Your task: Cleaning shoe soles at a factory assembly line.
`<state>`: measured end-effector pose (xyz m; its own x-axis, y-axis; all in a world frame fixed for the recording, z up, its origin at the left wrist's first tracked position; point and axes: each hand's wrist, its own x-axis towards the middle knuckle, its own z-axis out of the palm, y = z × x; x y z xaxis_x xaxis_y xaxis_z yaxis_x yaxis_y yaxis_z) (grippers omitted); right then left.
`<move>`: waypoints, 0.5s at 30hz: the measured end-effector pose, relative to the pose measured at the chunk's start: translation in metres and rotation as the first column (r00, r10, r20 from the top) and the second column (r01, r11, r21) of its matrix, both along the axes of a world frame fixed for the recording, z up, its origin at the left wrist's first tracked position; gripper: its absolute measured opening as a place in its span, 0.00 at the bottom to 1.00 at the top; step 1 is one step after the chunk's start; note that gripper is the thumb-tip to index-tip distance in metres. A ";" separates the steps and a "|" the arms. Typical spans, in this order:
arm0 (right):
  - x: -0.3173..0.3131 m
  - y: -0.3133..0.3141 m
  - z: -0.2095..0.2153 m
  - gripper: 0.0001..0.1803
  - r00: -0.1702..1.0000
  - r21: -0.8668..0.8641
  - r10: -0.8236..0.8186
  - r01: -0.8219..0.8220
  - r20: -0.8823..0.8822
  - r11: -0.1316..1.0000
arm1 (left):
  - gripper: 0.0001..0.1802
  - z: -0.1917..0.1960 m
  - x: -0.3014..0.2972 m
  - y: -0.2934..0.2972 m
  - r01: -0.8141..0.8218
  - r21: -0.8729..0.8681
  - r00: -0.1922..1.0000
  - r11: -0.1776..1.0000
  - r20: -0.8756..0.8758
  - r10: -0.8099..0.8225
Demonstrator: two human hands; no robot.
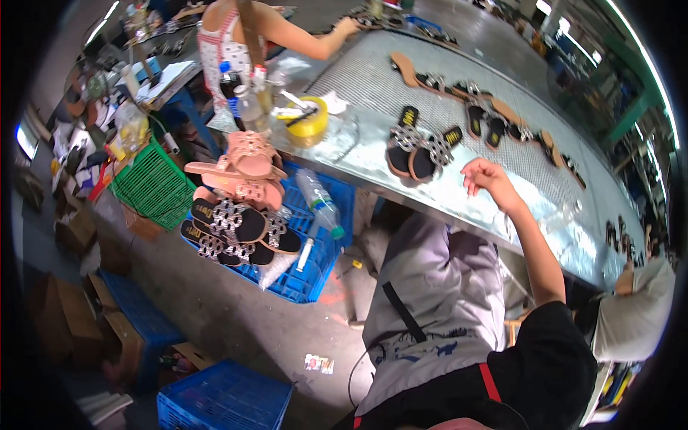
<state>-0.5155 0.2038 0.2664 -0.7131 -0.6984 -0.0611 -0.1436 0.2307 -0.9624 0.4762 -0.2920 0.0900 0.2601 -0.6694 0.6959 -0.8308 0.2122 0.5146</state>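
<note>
Shoe factory: sandals [419, 147] on a conveyor belt [358, 79].

Brightly lit from overhead strip lamps [648, 68] at upper right. Glare off the metal conveyor table [573, 236] (nearly washed out in patches). Strong fisheye bending, black corners, soft shadows, slight blur toward edges.

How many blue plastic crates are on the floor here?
3 in view: one blue crate under the stacked sandals beside the conveyor, one at the bottom edge, one left among cardboard boxes. Others may be hidden.
</note>
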 end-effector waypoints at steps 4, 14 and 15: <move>0.018 0.048 -0.011 0.09 0.986 -0.019 -0.166 0.166 -0.028 0.986 | 0.17 0.036 -0.029 0.047 -0.006 -0.138 0.998 0.990 0.067 0.015; 0.096 0.158 -0.046 0.10 0.683 -0.024 -0.688 0.705 -0.245 0.709 | 0.10 0.056 -0.601 0.282 0.960 0.261 0.233 0.099 -0.554 -0.799; 0.097 0.168 -0.050 0.10 0.671 -0.016 -0.702 0.720 -0.238 0.694 | 0.09 0.078 -0.652 0.318 0.958 0.285 0.151 -0.030 -0.590 -0.793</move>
<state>-0.4190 0.3717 0.2168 -0.9923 0.0258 0.1212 -0.0996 0.4156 -0.9041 -0.1757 0.0259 0.1680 -0.7717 -0.6096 0.1815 -0.0478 0.3401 0.9392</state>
